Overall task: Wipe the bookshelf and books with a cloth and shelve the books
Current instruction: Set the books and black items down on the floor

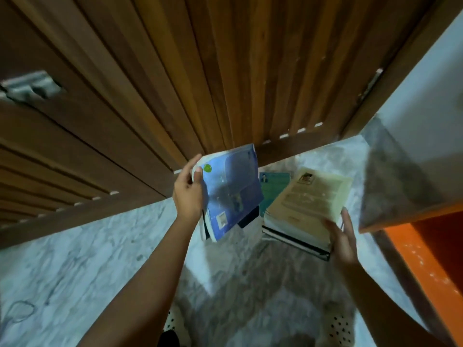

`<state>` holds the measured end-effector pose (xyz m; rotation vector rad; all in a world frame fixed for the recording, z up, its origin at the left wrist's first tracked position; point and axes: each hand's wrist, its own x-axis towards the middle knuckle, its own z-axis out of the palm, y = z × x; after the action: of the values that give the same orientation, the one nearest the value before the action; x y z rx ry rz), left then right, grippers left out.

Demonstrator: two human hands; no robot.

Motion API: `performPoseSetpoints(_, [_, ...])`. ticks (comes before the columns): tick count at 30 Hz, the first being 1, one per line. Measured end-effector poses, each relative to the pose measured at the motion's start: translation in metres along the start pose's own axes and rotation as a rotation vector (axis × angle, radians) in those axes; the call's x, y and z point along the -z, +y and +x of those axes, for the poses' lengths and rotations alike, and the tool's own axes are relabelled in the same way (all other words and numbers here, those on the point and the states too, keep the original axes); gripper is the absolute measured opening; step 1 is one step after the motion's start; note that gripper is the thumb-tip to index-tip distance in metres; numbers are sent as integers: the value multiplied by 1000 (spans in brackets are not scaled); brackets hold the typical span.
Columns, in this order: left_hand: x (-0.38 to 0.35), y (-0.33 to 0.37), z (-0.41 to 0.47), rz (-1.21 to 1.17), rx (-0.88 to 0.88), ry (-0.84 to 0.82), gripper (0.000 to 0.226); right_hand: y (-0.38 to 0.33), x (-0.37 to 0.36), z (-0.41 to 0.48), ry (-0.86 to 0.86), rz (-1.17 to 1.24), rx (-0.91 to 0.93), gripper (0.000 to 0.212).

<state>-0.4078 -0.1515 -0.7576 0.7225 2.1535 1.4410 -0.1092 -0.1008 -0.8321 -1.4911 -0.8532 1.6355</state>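
My left hand point(188, 194) grips a blue paperback point(231, 189) by its upper left edge and holds it tilted above the marble floor. To its right a stack of books point(298, 229) lies on the floor, topped by a yellowed, cream-covered book point(309, 199). My right hand point(342, 237) holds the near right corner of that cream book, fingers along its edge. A teal book point(271, 189) lies behind, partly hidden by the blue one. A dark book point(248, 219) peeks out under the blue paperback. No cloth is in view.
A brown wooden slatted door point(175, 71) with a metal latch point(30, 86) fills the top and left. At the right stand a grey stone slab point(395, 181) and an orange shelf edge point(426, 266). White marble floor point(75, 259) spreads below.
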Motion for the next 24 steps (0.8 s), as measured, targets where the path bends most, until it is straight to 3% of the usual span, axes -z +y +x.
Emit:
performPoseSetpoints(11, [-13, -131, 31, -344, -88, 274, 24, 143, -51, 138, -83, -173, 113, 56])
performPoseSetpoints(17, [-16, -151, 42, -446, -151, 283, 22, 181, -59, 175, -100, -212, 120, 57])
performPoseSetpoints(20, [-19, -153, 43, -521, -150, 269, 23, 188, -56, 178, -99, -221, 138, 43])
performPoseSetpoints(24, [-25, -154, 39, -627, -125, 262, 23, 193, -47, 186, -104, -257, 132, 39])
